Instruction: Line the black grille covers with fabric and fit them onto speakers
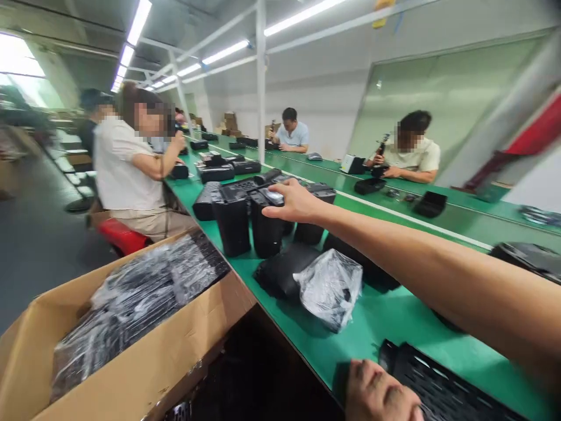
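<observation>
My right hand [294, 202] reaches out over a cluster of black plastic housings [231, 225]. Its thumb and fingers are apart, around a small shiny piece [274, 196] on top of one housing; firm contact cannot be made out. At the bottom edge, my left hand [382, 393] has its fingers curled at the end of a black slotted panel [442, 374], which lies partly out of view. Between the hands, a black part [287, 270] and another wrapped in clear plastic film [331, 289] rest on the green tabletop [302, 333].
An open cardboard box [210, 313] full of film-wrapped black parts [144, 298] stands left of the table edge. A co-worker [131, 158] sits beyond it; others [412, 152] work across the table. A white post [261, 88] rises behind the housings.
</observation>
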`<state>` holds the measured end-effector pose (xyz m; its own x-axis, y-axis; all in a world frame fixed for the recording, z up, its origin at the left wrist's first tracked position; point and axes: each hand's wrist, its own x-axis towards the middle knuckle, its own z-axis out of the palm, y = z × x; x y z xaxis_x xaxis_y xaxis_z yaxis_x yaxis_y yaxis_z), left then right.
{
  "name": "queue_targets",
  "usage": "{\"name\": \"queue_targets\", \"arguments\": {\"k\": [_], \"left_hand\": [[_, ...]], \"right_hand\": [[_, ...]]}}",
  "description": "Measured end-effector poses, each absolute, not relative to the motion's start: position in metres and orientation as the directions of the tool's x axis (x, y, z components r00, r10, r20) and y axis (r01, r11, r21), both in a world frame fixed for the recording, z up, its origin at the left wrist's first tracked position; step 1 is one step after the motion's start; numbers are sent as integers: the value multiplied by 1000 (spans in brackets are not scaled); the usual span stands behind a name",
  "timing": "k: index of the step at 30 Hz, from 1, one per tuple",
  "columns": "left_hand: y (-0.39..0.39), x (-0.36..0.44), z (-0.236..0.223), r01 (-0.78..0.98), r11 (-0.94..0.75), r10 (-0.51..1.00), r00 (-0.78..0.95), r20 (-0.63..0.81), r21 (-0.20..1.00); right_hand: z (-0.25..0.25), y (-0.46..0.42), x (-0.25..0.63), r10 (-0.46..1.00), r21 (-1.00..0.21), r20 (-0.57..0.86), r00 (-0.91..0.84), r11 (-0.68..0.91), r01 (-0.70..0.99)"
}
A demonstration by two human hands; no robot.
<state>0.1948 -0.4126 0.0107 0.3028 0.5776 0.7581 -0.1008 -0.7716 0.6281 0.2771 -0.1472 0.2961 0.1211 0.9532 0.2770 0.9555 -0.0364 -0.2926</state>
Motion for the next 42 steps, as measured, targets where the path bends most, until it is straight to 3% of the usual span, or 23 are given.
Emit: {"name": "queue_targets", "arguments": {"k": [5, 9, 14, 16, 18, 20, 23, 26, 31, 37, 42], "left_hand": [[-417, 177, 35, -169, -669, 629, 390, 673, 723], [-415, 174, 39, -279, -619, 636, 371, 677, 734], [-378, 158, 61, -521, -528, 588, 344, 732, 670], [-347, 142, 82, -474, -598, 526, 375, 763, 646], [-312, 130, 105, -306, -597, 544, 526, 654, 742], [-282, 127, 123, -156, -627, 598, 531, 601, 763], [-257, 144, 136, 68, -716, 542, 682, 491, 695], [-253, 169, 136, 166, -767, 469, 804, 365, 620], [-246, 182, 134, 118, -707, 459, 827, 324, 698], [-226, 156, 150, -15, -431, 603, 738, 301, 902], [-235, 138, 158, -133, -252, 661, 700, 271, 958]], "right_hand": [[297, -287, 316, 941, -343, 292, 171, -64, 937], [238, -379, 339, 942, -380, 196, 272, -183, 907], [159, -386, 340, 964, -326, 142, 225, -169, 930], [148, -376, 340, 973, -307, 130, 192, -145, 941], [146, -369, 342, 983, -304, 116, 145, -104, 947], [148, -367, 345, 988, -300, 109, 108, -71, 951], [147, -370, 345, 990, -266, 110, 86, -54, 962], [139, -374, 343, 986, -224, 139, 90, -57, 973], [148, -370, 349, 971, -225, 229, 61, -8, 974], [189, -359, 335, 951, -299, 309, -6, 103, 949], [202, -351, 302, 922, -366, 382, 66, 86, 926]]}}
